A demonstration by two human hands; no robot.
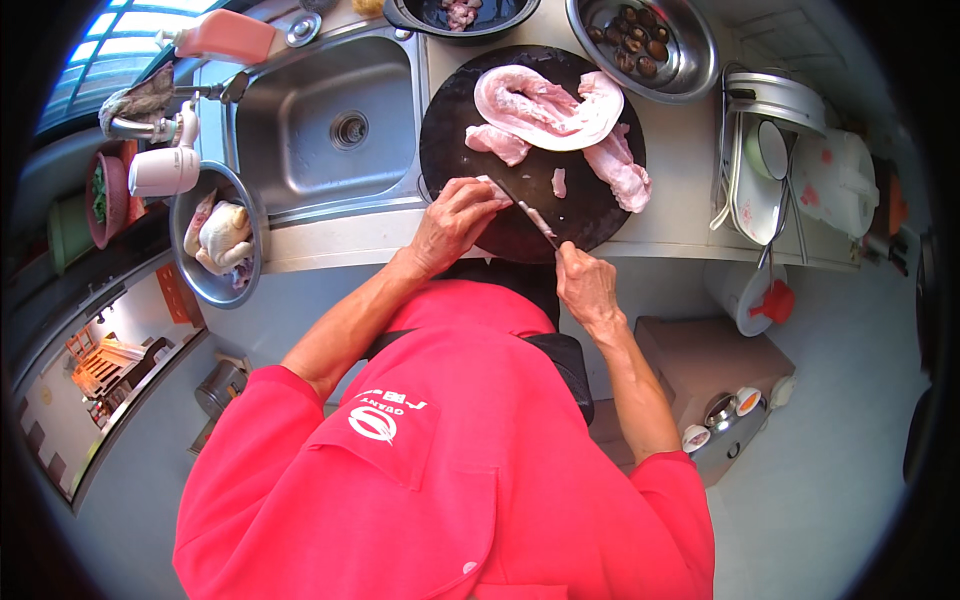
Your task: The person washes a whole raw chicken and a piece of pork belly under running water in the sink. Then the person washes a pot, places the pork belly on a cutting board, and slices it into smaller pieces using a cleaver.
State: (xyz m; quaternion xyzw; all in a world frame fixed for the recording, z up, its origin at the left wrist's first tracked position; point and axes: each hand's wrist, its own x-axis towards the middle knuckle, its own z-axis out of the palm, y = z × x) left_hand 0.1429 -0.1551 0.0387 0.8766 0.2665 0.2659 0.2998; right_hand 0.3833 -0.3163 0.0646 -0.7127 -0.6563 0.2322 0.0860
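Observation:
On a dark round cutting board (517, 236), my left hand (457, 221) presses a small piece of pale pink raw meat (495, 192) with bent fingers. My right hand (587, 289) is closed around the handle of a kitchen knife (529, 214), whose blade slants across the front of the board against that piece. A thin strip of meat lies along the blade. Behind the hands rest a large curled slab of raw meat (547, 112), a smaller chunk (497, 144) at its left and a long piece (622, 172) at its right. A small sliver (559, 183) lies mid-board.
Left of the board is a steel sink (330, 176); a steel bowl (260, 247) with a whole raw chicken (223, 236) stands beyond it. Behind are a black pot (461, 34) with meat pieces and a steel basin (694, 64) with mushrooms. A dish rack (724, 142) stands right.

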